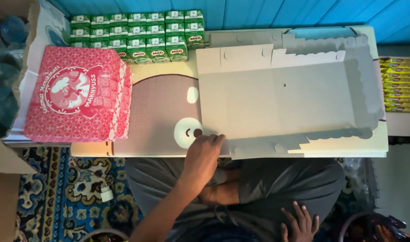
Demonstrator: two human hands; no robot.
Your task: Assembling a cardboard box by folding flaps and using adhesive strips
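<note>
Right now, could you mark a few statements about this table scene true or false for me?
1. The left hand touches the flat grey cardboard sheet. True.
2. The right hand holds a carton. False: it rests on the lap, holding nothing.
3. The pink box lies left of the cardboard. True.
4. The green drink cartons stand on the carpet. False: they stand at the table's far edge.

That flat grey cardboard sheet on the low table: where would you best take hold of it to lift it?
Probably by the near long edge of the flat grey cardboard sheet, coming from the person's side. That edge overhangs the low table slightly, and the left hand already rests on its near-left corner. The scalloped flaps look flimsier. The right hand lies on the lap.
</note>
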